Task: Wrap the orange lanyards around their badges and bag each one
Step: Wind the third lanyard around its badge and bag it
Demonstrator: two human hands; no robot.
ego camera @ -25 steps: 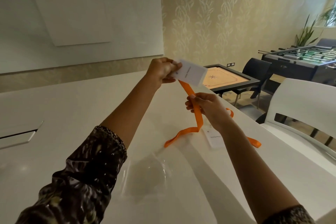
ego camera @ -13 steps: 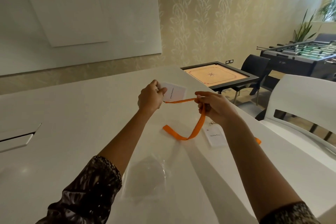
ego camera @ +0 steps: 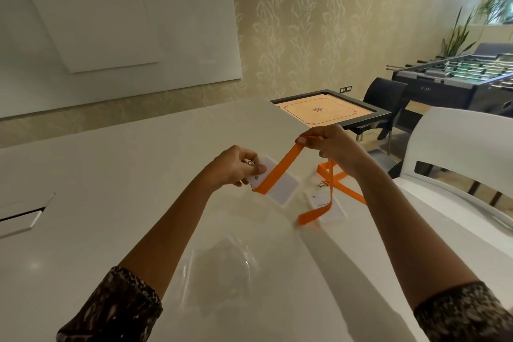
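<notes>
Above a white surface (ego camera: 111, 175), our left hand (ego camera: 236, 168) pinches one badge (ego camera: 281, 190) by its top edge. Our right hand (ego camera: 337, 147), at 2 o'clock from it, pinches the orange lanyard (ego camera: 281, 171) taut across it. Light, limp and slick, the lanyard likely needs steady tension; the stiff badge suits an edge grip. At 6 o'clock lie clear bags (ego camera: 219, 266).

We look across a glossy white table (ego camera: 111, 175) with a flap (ego camera: 19, 219) set into its left side. Past its far corner we see a black-framed carrom board (ego camera: 323, 110), a dark chair (ego camera: 385, 94) just behind it and a foosball table (ego camera: 458, 75) further right — plants (ego camera: 458, 36) behind that. A white chair (ego camera: 460, 141) sits by the table's right edge; white boards (ego camera: 83, 8) hang on leaf-patterned wallpaper (ego camera: 305, 22)
</notes>
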